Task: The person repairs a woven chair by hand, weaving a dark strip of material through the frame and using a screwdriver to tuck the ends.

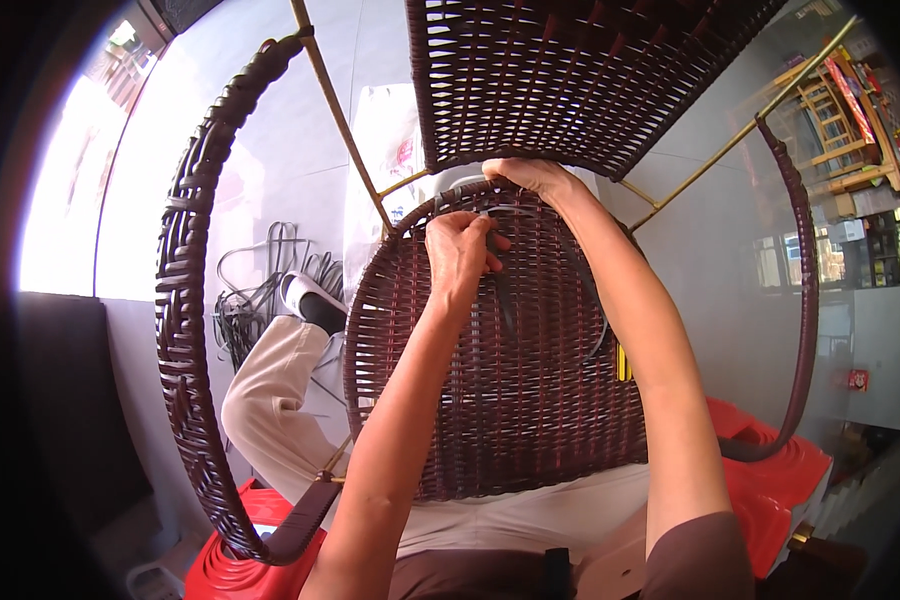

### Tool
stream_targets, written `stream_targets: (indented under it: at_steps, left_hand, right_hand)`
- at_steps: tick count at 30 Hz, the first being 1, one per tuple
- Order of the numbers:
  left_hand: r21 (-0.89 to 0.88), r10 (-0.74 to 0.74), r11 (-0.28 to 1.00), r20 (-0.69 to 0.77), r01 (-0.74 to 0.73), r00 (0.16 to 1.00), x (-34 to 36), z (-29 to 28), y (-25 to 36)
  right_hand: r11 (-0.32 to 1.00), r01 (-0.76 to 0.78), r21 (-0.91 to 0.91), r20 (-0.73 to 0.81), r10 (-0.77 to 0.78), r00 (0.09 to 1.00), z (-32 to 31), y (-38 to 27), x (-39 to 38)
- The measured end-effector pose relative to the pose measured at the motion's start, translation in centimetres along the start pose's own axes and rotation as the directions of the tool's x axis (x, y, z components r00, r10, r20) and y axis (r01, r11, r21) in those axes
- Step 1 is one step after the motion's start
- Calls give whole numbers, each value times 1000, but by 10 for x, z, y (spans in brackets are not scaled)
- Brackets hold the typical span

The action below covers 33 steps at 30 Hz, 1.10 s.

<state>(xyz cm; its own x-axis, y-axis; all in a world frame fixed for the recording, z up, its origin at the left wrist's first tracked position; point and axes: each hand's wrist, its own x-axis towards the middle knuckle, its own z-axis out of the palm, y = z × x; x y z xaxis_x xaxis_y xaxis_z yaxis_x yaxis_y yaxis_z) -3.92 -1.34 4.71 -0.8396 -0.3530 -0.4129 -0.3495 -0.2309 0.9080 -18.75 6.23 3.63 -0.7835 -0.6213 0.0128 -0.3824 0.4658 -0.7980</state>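
Observation:
A dark brown woven chair seat (510,400) lies over my lap, with the woven backrest (570,80) above it. My left hand (468,245) is at the upper part of the seat, thumb and forefinger pinched on a thin grey strip (505,211) that trails over the weave. My right hand (525,178) is wrapped over the seat's far rim between seat and backrest; its fingertips are mostly hidden. Yellow handles (624,362) of what looks like a tool show at the seat's right side, beside my forearm.
Wrapped armrests (185,300) and bare metal bars (340,120) frame the seat. Loose grey strips (240,315) lie on the floor left of my foot. Red plastic stools (770,470) are beside me. Wooden chair frames (840,140) stand at the upper right.

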Motion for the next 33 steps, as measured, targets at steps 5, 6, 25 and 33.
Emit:
stream_targets:
  at_steps: [5, 6, 25, 33]
  left_hand:
    - [-10, -21, 1000, 9, 21, 1000, 3, -1, -1]
    - [-4, -21, 1000, 12, 21, 1000, 3, -1, -1]
    - [98, 28, 995, -170, -11, 985, 10, 11, -5]
    - [263, 58, 965, -164, -13, 985, 14, 11, -3]
  right_hand:
    - [998, 13, 58, -9, -12, 1000, 4, 5, 2]
    - [999, -22, 49, 90, 18, 996, -1, 8, 4]
    - [997, -17, 75, 51, 13, 999, 2, 5, 3]
    - [972, -36, 231, 231, -19, 973, -1, 28, 9]
